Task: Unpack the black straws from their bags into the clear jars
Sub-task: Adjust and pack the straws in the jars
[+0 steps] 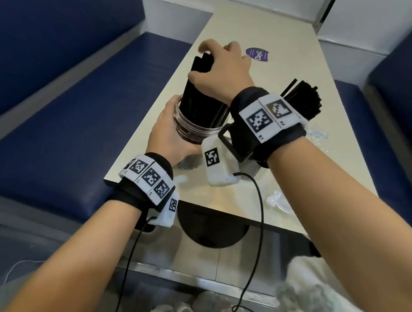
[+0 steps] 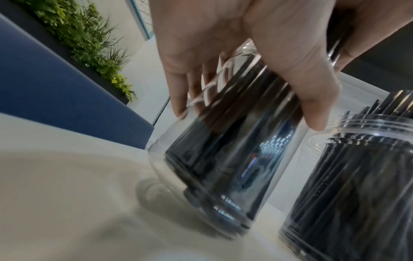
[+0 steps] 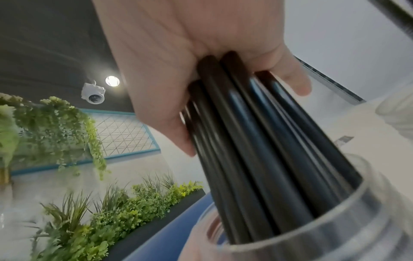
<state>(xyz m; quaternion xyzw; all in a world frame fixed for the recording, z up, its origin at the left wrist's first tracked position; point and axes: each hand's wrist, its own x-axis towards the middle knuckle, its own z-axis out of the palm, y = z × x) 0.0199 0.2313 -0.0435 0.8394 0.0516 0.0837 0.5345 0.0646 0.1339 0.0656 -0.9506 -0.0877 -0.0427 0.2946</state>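
Observation:
A clear jar leans tilted on the table's left side. My left hand grips it round its upper wall. A thick bundle of black straws stands in the jar with its tops sticking out. My right hand grips the bundle near its top. A second clear jar full of black straws stands to the right, mostly hidden behind my right wrist in the head view.
The beige table carries a purple round sticker at the back and crumpled clear bags at the right. Blue benches flank both sides. Cables hang from the wrist cameras over the table's near edge.

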